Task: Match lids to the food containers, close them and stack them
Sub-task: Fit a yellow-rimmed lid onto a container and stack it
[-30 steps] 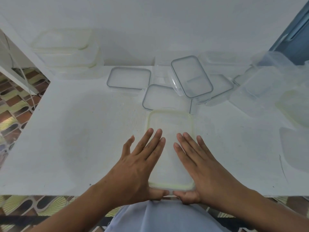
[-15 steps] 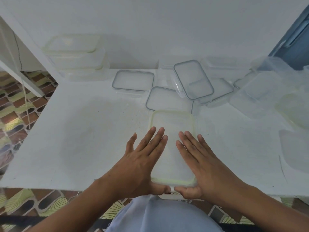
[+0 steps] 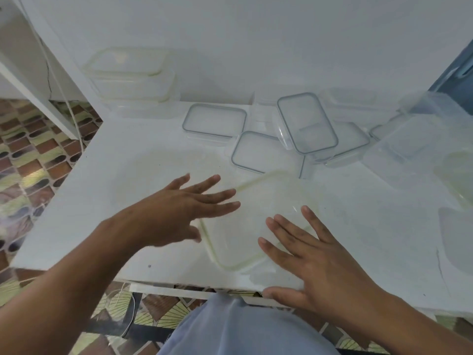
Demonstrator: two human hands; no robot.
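Note:
A clear container with a yellow-green rimmed lid (image 3: 245, 216) lies on the white table (image 3: 128, 175), turned at an angle near the front edge. My right hand (image 3: 304, 254) rests flat on its right part with straight fingers, the thumb at the table's front edge. My left hand (image 3: 179, 208) hovers with fingers spread at the container's left side, blurred. Grey-rimmed lids (image 3: 215, 121) (image 3: 258, 152) (image 3: 307, 124) lie further back. A stack of closed containers (image 3: 130, 78) stands at the back left.
Several clear containers and lids (image 3: 409, 134) crowd the right side of the table, some with yellowish rims (image 3: 458, 175). A wall rises behind the table. Patterned floor tiles (image 3: 33, 160) show to the left and below the front edge.
The container has turned from lengthwise to diagonal. My left hand lifted off its lid and moved left and up. My right hand stayed flat on it. The view shifted left.

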